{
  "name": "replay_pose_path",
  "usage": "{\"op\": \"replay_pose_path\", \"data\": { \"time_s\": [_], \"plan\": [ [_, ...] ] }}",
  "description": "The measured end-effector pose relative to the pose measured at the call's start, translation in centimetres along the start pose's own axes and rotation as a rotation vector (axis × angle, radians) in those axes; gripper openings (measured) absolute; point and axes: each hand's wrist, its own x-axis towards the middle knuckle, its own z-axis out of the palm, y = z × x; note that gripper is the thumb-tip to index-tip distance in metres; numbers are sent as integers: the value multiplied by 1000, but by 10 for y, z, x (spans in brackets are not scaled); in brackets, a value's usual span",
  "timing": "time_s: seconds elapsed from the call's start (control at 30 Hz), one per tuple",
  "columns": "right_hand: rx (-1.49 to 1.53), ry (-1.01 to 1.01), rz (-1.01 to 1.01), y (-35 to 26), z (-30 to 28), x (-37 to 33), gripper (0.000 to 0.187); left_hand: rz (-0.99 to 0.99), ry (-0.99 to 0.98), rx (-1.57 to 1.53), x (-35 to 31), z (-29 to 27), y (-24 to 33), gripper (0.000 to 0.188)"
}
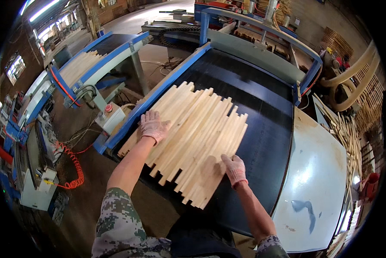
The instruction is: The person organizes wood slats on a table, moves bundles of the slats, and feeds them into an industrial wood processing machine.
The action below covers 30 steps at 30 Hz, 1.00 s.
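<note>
Both gloved hands, left hand (153,126) and right hand (234,168), are laid flat with fingers spread on the batch of pale wooden slats (193,133), spread on the black conveyor belt (266,129). Slat ends are seen staggered; evening appears unfinished.

Dim workshop, concrete floor (128,19), windows (16,68)

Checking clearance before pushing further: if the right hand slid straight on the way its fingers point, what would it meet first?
The right hand lies flat on the row of pale wooden slats, fingers pointing up and left across them. Going straight on, it would only meet more slats, then probably the black belt; depth is unclear.
</note>
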Motion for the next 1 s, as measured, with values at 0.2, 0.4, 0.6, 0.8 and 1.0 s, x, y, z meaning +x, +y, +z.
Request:
{"op": "replay_pose_path", "data": {
  "time_s": [0.2, 0.4, 0.6, 0.8, 1.0],
  "plan": [
    [-73, -111, -50, -8, 24, 33, 40, 90, 138, -51, 23, 2, -3, 77],
    [0, -94, 15, -27, 7, -4, 41, 287, 127, -369, 9, 10, -41, 62],
    [388, -318, -205, 57, 15, -53, 72, 108, 237, -57, 110, 62, -31, 74],
    [558, -488, -50, 111, -81, -147, 77, 640, 319, -335, 33, 26, 151, 59],
    [955, -109, -132, 185, -179, -258, 72, 860, -380, -1267, -221, -20, 325, 54]
  ]
}}
